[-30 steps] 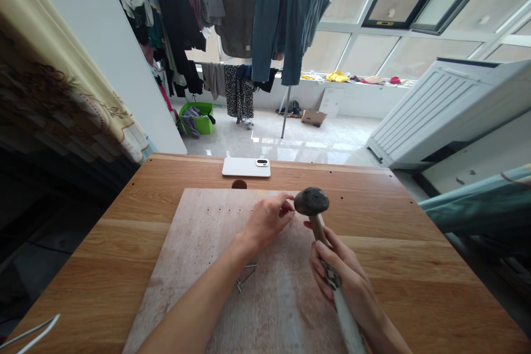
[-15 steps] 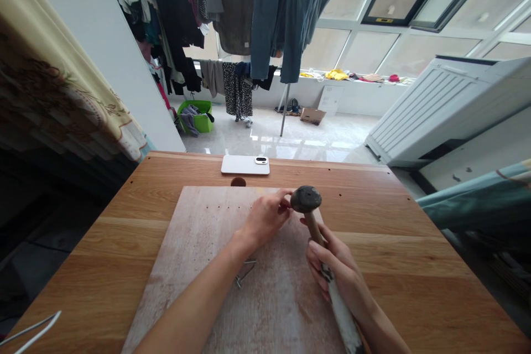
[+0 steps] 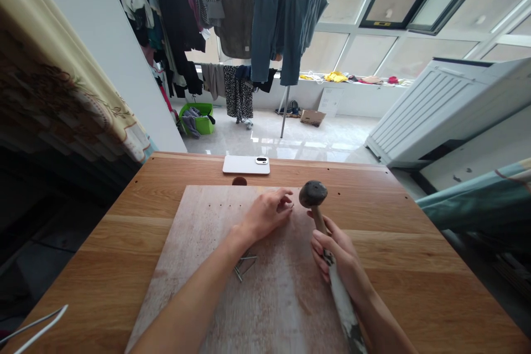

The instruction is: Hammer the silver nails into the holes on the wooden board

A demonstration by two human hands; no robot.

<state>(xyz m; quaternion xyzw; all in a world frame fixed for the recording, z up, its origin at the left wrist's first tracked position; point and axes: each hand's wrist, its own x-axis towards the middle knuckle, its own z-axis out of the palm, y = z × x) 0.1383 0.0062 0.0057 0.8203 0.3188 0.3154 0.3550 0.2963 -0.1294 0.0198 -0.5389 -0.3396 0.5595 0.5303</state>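
Writing: a small pale tag (image 3: 247, 48) sits on the grey-brown hanging garment; it is too small to read.
Hammer: the dark-headed hammer (image 3: 313, 194) stands tilted over the board's far right corner. Half a second ago its head overlapped the left fingertips in view; now a gap shows between them.
Right hand: the fingers of the right hand (image 3: 338, 251) are wrapped around the hammer's handle.
Left hand: the left hand (image 3: 267, 213) is near the board's far edge, fingers curled, with more space between thumb and index finger than before. I cannot tell whether they pinch anything.
Board: the pale board (image 3: 274, 298) lies on the wooden table (image 3: 415, 265), a row of dark dots (image 3: 229, 205) along its far edge.
Nails: loose nails (image 3: 238, 274) lie left of the board's middle, beside the left forearm, as before.
Table edges: a white phone (image 3: 240, 165) lies by the far edge, a white cable (image 3: 47, 329) at the near left corner.
In the way: the left forearm covers part of the board; hammer and right hand hide its far right corner.
Beyond: clothes (image 3: 236, 22) on a rack, a green basket (image 3: 205, 124).
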